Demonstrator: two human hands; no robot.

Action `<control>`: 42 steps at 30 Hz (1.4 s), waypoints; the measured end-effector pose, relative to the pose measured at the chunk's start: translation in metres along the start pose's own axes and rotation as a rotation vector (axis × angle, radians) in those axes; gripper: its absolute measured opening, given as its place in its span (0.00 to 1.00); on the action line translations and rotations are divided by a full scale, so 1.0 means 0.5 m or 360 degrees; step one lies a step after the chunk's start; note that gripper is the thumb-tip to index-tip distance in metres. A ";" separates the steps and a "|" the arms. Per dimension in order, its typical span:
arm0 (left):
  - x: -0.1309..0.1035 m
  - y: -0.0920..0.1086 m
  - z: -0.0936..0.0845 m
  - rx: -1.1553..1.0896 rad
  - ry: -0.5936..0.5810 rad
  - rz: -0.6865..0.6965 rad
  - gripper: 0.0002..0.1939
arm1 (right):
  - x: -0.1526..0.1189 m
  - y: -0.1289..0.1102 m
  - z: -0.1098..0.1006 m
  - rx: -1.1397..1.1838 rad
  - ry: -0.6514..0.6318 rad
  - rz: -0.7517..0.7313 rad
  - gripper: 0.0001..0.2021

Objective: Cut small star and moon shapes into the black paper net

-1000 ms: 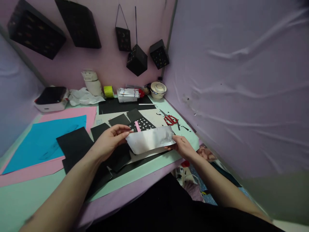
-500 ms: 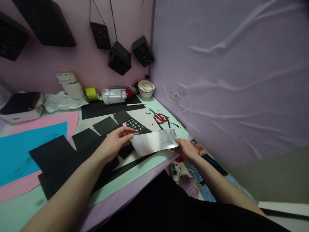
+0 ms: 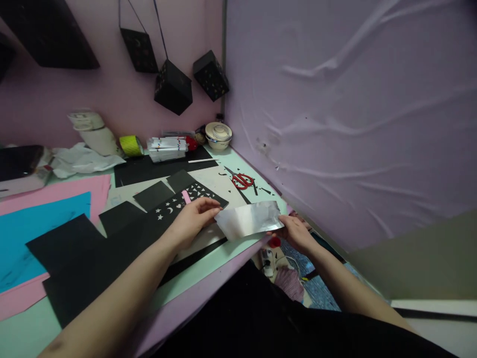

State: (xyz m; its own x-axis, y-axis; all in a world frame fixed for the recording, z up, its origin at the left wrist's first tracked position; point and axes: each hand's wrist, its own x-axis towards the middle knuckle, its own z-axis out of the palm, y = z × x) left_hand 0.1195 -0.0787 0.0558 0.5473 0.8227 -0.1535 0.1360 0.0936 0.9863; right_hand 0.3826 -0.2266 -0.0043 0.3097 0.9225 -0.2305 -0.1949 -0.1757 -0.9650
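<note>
A strip of shiny silver foil tape (image 3: 249, 220) stretches between my two hands above the table's front edge. My left hand (image 3: 196, 219) pinches its left end between thumb and fingers. At the other end, my right hand (image 3: 296, 233) grips the strip near its lower right corner; some of its fingers are hidden beneath. Under and beside my left hand lies black card (image 3: 164, 213) with star, moon, heart and triangle cut-outs. On that card rests a small pink tool (image 3: 186, 197), partly behind my fingers, its kind unclear.
Red-handled scissors (image 3: 243, 181) lie among black scraps at the right. Blue sheet (image 3: 40, 238) and pink sheets (image 3: 100, 191) cover the left. Behind are a yellow tape roll (image 3: 131, 145), a lidded bowl (image 3: 218, 136) and a white bottle (image 3: 95, 134). Black boxes (image 3: 173, 87) hang on the wall.
Both hands have shifted slightly right with the foil strip across the table. The view has turned a little right, and more of the card's cut-outs shows.
</note>
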 end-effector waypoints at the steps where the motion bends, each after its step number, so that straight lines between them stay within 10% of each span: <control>1: 0.003 0.000 0.014 0.0042 -0.0022 0.0007 0.11 | -0.009 -0.001 -0.009 -0.0018 0.0023 0.0018 0.13; 22: 0.087 -0.043 0.410 0.1611 -0.0545 0.0339 0.17 | -0.123 0.167 -0.204 -0.0358 0.0952 0.0209 0.13; 32: 0.102 -0.102 0.509 0.1828 -0.0865 0.0515 0.18 | -0.106 0.202 -0.291 -0.0916 0.0967 0.0377 0.21; 42: 0.105 -0.137 0.518 0.1824 -0.0996 0.0623 0.17 | -0.082 0.173 -0.317 -0.1519 0.0912 0.0100 0.14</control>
State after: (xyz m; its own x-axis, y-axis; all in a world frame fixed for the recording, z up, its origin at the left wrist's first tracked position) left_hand 0.3526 -0.1871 -0.0355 0.9456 0.2698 -0.1818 0.3225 -0.8507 0.4152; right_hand 0.5003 -0.3341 -0.0983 0.7560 0.6510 -0.0686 0.4938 -0.6359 -0.5931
